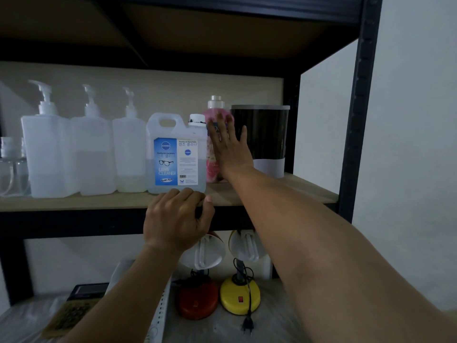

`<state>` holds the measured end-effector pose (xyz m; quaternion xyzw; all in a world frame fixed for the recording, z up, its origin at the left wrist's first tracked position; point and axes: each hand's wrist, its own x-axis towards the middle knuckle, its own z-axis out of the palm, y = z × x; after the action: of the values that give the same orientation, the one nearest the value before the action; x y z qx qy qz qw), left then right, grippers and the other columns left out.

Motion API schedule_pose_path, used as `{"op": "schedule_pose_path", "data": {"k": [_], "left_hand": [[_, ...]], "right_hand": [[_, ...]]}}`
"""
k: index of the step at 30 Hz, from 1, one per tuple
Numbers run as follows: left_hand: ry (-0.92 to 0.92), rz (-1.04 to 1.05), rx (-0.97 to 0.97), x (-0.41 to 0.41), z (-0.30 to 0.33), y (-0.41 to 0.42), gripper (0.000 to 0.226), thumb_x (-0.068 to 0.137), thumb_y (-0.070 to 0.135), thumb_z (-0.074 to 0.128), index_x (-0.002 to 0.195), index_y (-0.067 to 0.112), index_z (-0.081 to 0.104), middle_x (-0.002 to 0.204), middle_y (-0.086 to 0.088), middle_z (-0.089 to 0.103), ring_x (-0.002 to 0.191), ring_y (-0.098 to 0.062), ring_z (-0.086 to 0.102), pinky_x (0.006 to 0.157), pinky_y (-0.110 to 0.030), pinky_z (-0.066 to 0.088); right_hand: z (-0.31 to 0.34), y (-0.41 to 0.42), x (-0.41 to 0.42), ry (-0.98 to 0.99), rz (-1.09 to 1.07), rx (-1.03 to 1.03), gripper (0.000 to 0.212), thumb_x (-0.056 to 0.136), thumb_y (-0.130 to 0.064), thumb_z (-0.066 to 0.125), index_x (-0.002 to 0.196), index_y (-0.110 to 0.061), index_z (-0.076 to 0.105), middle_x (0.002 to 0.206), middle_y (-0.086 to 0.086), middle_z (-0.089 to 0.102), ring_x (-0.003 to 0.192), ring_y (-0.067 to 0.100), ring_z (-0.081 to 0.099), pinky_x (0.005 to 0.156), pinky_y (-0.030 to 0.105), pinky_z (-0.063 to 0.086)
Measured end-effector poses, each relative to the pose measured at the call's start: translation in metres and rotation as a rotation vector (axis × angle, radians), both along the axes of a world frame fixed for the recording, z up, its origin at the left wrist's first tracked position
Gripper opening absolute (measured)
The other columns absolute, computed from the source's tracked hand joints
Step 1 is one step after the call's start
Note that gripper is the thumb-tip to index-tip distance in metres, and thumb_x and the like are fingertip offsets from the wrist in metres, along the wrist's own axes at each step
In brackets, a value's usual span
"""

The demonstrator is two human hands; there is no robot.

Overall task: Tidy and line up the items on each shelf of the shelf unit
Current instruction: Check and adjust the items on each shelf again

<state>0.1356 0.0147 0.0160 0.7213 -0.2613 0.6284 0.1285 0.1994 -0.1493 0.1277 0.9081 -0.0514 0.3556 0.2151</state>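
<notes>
On the wooden shelf [284, 191] stand three white pump bottles [94, 154], a clear lens-cleaner jug [176, 157] with a blue label, a pink bottle [211, 154] with a white cap and a black canister [262, 134] with a white base. My right hand [228, 147] lies flat with straight fingers against the front of the pink bottle, partly covering it. My left hand [176, 219] rests with curled fingers on the shelf's front edge, just below the jug, holding nothing I can see.
Small clear spray bottles [10, 164] sit at the far left. Below, a red-based lamp [197, 300] and a yellow-based lamp [239, 295] with a loose plug, a white rack [160, 313] and a dark device [86, 292]. A black upright post [356, 120] bounds the right side.
</notes>
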Motion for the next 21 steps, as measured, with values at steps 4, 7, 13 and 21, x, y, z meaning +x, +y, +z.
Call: {"op": "schedule_pose_path", "data": {"k": [4, 7, 13, 21], "left_hand": [[-0.003, -0.006, 0.004, 0.0, 0.001, 0.0, 0.043, 0.098, 0.036, 0.045, 0.065, 0.016, 0.065, 0.06, 0.0, 0.06, 0.051, -0.019, 0.051, 0.052, -0.027, 0.038], [0.006, 0.002, 0.001, 0.0, 0.001, 0.0, 0.042, 0.098, 0.036, 0.046, 0.065, 0.016, 0.065, 0.06, 0.001, 0.06, 0.051, -0.019, 0.051, 0.051, -0.028, 0.038], [-0.012, 0.014, -0.007, 0.001, 0.0, 0.0, 0.041, 0.097, 0.035, 0.049, 0.064, 0.017, 0.065, 0.059, 0.001, 0.06, 0.051, -0.019, 0.051, 0.052, -0.027, 0.035], [-0.02, 0.01, -0.01, -0.001, 0.001, 0.0, 0.043, 0.098, 0.035, 0.046, 0.063, 0.016, 0.064, 0.059, 0.001, 0.059, 0.051, -0.019, 0.051, 0.052, -0.027, 0.035]], "right_hand": [[0.002, 0.002, 0.003, -0.016, 0.009, -0.015, 0.101, 0.101, -0.027, 0.056, 0.155, -0.013, -0.028, 0.163, 0.018, -0.029, 0.152, 0.043, -0.017, 0.122, 0.063, 0.009], [0.002, 0.002, 0.009, -0.006, -0.004, -0.024, 0.102, 0.101, -0.028, 0.056, 0.154, -0.013, -0.029, 0.163, 0.019, -0.03, 0.151, 0.044, -0.017, 0.122, 0.063, 0.009], [0.004, -0.003, 0.01, 0.017, -0.013, -0.017, 0.111, 0.096, -0.029, 0.065, 0.155, -0.02, -0.028, 0.162, 0.019, -0.032, 0.152, 0.046, -0.013, 0.121, 0.065, 0.007], [0.006, -0.005, 0.017, 0.02, -0.019, -0.039, 0.116, 0.093, -0.034, 0.068, 0.154, -0.027, -0.029, 0.161, 0.018, -0.034, 0.151, 0.047, -0.015, 0.121, 0.066, 0.006]]}}
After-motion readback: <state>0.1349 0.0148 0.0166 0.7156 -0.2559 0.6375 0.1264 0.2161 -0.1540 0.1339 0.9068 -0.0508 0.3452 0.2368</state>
